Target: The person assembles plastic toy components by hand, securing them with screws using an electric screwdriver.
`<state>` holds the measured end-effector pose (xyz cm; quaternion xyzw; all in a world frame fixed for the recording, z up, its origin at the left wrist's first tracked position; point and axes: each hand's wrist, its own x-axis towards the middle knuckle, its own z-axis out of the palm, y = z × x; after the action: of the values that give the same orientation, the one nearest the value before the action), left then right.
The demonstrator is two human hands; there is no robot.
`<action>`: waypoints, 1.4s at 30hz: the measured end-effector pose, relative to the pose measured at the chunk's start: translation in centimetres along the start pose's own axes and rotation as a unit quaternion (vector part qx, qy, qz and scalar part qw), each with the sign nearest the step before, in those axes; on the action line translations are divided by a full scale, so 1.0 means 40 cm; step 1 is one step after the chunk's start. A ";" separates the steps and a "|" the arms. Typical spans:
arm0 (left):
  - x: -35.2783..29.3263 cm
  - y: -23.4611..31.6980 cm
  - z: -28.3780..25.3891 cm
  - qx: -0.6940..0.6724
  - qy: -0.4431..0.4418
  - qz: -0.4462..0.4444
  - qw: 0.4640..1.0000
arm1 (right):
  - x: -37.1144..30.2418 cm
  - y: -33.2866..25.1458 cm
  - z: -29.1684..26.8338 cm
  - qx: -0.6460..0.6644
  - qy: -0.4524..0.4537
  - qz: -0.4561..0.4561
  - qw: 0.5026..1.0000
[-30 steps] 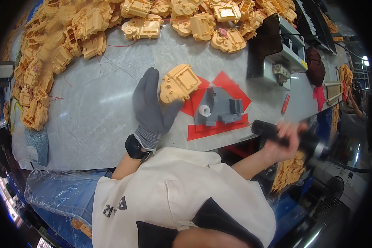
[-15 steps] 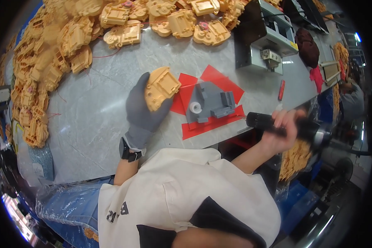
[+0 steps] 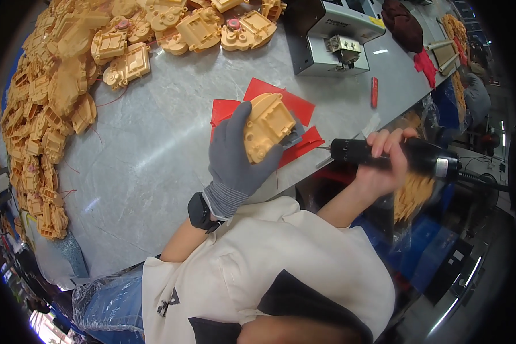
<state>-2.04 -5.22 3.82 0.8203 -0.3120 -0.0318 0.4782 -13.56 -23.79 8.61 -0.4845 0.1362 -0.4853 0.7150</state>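
Note:
In a grey glove, my left hand (image 3: 235, 152) grips a yellow-orange plastic housing (image 3: 265, 127) with its recessed side facing up. The housing is over the grey fixture (image 3: 294, 136) and hides most of it; whether they touch I cannot tell. Red tape (image 3: 295, 106) surrounds the fixture on the table. My bare right hand (image 3: 390, 157) is wrapped round a black electric screwdriver (image 3: 350, 150), held level at the table's front edge. Its thin bit points left toward the fixture and tape.
Yellow housings (image 3: 57, 103) are heaped along the left and far sides of the grey table (image 3: 166, 109). A metal-cased machine (image 3: 338, 40) stands at the back right, with a red tool (image 3: 374, 93) near it. Dark cloth (image 3: 403, 26) and pink cloth (image 3: 424, 70) lie beyond.
My left hand has carried the housing right, from beside the fixture to over it. My right hand keeps hold of the screwdriver, slightly shifted. The view has turned a little, sliding the table things left.

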 end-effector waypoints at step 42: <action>0.077 0.042 0.049 0.275 -0.176 0.170 0.930 | 0.005 -0.029 0.012 0.020 -0.021 -0.016 0.999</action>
<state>-1.07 -8.97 4.87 0.8356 -0.5225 -0.0066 0.1695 -13.80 -23.74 9.86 -0.4825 0.1036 -0.4890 0.7192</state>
